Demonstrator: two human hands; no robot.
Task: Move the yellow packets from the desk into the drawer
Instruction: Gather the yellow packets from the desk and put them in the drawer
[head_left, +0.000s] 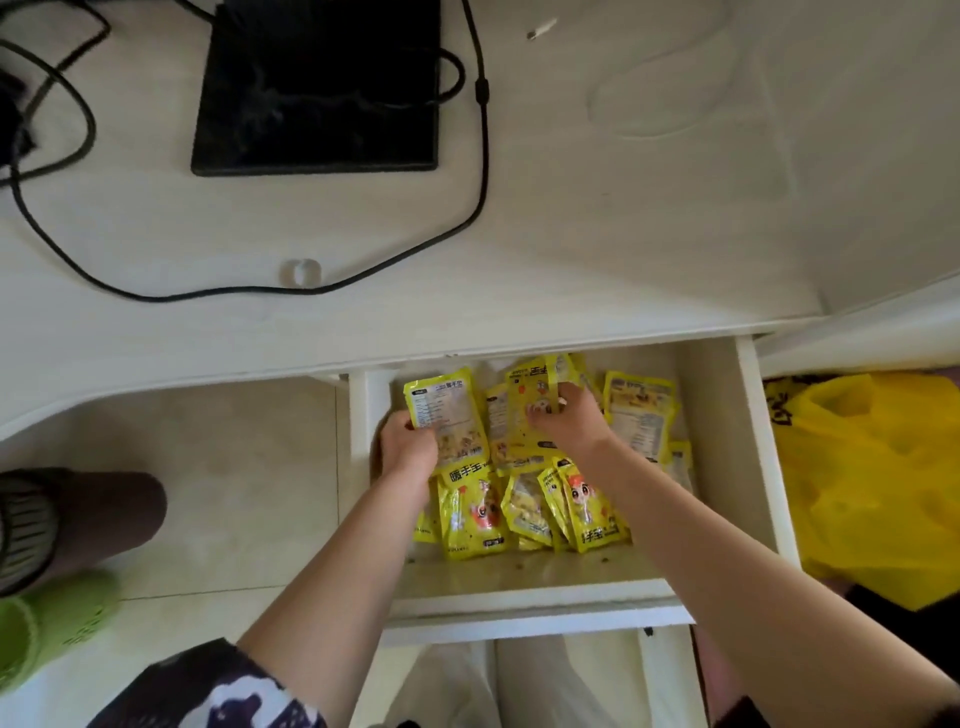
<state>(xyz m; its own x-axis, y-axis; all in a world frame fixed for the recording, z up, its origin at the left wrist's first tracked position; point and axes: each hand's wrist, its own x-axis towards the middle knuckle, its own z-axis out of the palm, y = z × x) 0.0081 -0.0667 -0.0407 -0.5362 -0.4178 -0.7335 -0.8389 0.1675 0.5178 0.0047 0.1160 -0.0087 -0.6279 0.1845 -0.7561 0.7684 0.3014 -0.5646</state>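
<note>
The white drawer (524, 577) is pulled out below the desk edge and holds several yellow packets (524, 514) in a loose pile. My left hand (408, 449) is inside the drawer at the left, gripping a yellow packet (447, 410) by its lower left edge. My right hand (571, 421) is at the drawer's back middle, fingers closed on another yellow packet (527, 395). More packets lie at the right back (641, 410). No yellow packet is visible on the desk top (571, 234).
A black flat device (319, 85) and black cables (483, 156) lie on the desk, with a small clear ring (301, 271) near its front edge. A yellow plastic bag (878, 478) sits right of the drawer. A green slipper (41, 623) is on the floor at left.
</note>
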